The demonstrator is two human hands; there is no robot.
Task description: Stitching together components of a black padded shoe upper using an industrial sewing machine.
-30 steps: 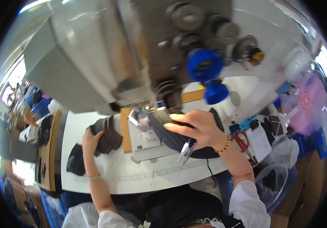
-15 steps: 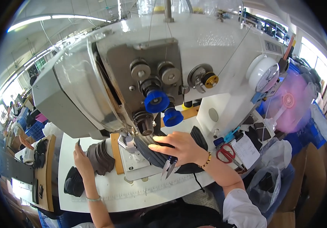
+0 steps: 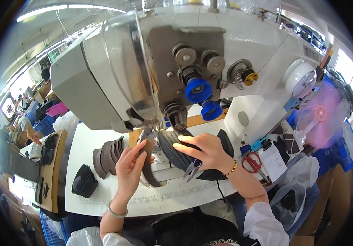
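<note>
Your left hand point(image 3: 129, 166) pinched a brown strip point(image 3: 148, 164) under the sewing machine point(image 3: 176, 65). Your right hand point(image 3: 205, 151) pressed the black shoe upper point(image 3: 172, 145), gripping thread snips point(image 3: 192, 169). Red scissors point(image 3: 252, 162) and a white paper slip point(image 3: 274, 158) lay right.

Brown strip point(image 3: 148, 164) beside black upper point(image 3: 180, 151)

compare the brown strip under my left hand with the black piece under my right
The brown strip is narrow, plain and smooth; the black piece is wider, curved, with stitched lines. The left hand pinches the strip, running toward the person; the right hand, holding thread snips, presses the black piece flat. Both lie on the sewing machine bed by the needle.
</note>
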